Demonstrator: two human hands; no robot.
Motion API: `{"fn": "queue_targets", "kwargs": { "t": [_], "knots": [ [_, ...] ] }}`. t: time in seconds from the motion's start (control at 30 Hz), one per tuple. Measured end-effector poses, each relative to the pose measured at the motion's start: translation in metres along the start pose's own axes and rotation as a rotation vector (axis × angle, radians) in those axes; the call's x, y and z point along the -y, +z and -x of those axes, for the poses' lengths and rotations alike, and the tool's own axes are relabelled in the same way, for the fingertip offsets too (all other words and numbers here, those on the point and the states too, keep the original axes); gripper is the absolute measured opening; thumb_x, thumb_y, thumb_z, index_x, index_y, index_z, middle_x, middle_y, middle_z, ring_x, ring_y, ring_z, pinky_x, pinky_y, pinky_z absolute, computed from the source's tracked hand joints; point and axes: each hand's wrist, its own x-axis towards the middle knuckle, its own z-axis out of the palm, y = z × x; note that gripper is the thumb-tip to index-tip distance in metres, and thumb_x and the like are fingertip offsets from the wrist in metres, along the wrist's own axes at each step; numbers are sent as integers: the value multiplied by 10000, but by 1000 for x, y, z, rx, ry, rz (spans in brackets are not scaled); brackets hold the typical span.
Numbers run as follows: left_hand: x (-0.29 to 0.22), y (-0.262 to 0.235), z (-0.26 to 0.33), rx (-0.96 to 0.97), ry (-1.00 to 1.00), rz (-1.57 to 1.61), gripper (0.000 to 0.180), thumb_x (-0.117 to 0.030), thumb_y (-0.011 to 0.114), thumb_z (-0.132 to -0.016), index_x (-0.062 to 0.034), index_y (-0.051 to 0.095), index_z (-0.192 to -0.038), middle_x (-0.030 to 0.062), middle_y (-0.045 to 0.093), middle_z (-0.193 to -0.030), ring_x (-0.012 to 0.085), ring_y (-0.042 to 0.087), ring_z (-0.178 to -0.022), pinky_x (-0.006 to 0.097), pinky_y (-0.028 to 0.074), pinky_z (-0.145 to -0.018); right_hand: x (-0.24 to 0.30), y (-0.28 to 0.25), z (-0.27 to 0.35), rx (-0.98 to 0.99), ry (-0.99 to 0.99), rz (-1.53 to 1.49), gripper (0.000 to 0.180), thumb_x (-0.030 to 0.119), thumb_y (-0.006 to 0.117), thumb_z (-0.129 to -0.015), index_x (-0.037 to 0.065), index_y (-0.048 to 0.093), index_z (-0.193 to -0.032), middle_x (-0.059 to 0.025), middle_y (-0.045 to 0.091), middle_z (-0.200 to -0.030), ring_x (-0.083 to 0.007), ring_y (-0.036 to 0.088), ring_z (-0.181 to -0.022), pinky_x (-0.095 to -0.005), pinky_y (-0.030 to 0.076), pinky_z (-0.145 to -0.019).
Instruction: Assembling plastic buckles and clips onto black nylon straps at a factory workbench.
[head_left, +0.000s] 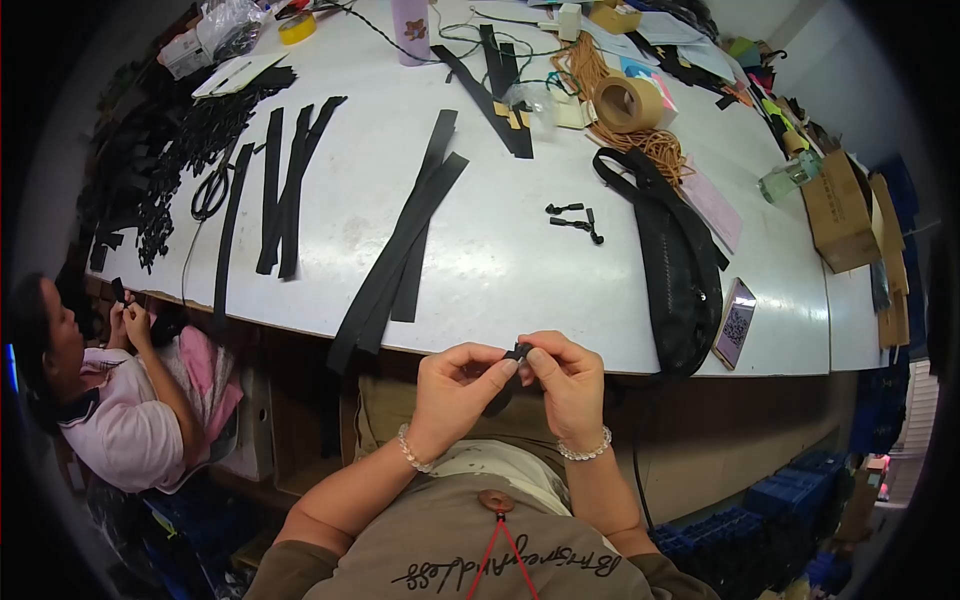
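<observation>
Just off the front edge of the table, my left hand [462, 388] and my right hand [570, 385] meet in front of my body. Both pinch a small black piece [519, 352] between thumb and fingers; its exact kind is too small to make out. Something dark hangs below it, partly hidden by my fingers. Ahead on the table lie a few small black zipper pulls [575, 222]. A black sling bag [680, 270] with a strap rests to the right of them. Long black webbing strips [405, 240] lie crossed at the left, overhanging the front edge.
More black strips [290, 190], scissors [211, 192] and a heap of black pieces [200, 130] cover the left side. At the back right are brown tape [628, 104] and orange cord [585, 65]. A phone [736, 323] lies right. A co-worker [130, 400] sits left, handling a black piece.
</observation>
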Motion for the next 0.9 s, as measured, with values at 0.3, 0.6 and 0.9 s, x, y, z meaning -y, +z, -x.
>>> {"fn": "queue_targets", "kwargs": {
  "t": [0.3, 0.6, 0.9],
  "knots": [
    [0, -1, 0, 2, 7, -43, 86, -28, 660, -843, 26, 653, -909, 26, 667, -805, 36, 585, -705, 175, 473, -609, 8, 1, 0, 33, -58, 38, 141, -31, 582, -868, -48, 655, -987, -84, 609, -947, -104, 595, -733, -204, 509, -647],
    [-3, -2, -3, -48, 262, -340, 67, -9, 696, -783, 9, 659, -836, 50, 644, -801, 75, 618, -676, 196, 500, -600, 16, 4, 1, 1, -275, 398, 141, -43, 620, -829, -32, 671, -960, -90, 616, -931, -106, 601, -723, -201, 509, -610],
    [-5, -4, -1, -39, 334, -417, 63, 5, 696, -771, 15, 662, -823, 72, 644, -798, 93, 620, -666, 206, 495, -587, 20, 7, 3, 25, -274, 467, 120, -50, 634, -808, -33, 670, -921, -98, 624, -894, -107, 605, -700, -209, 506, -605]
  ]
}}
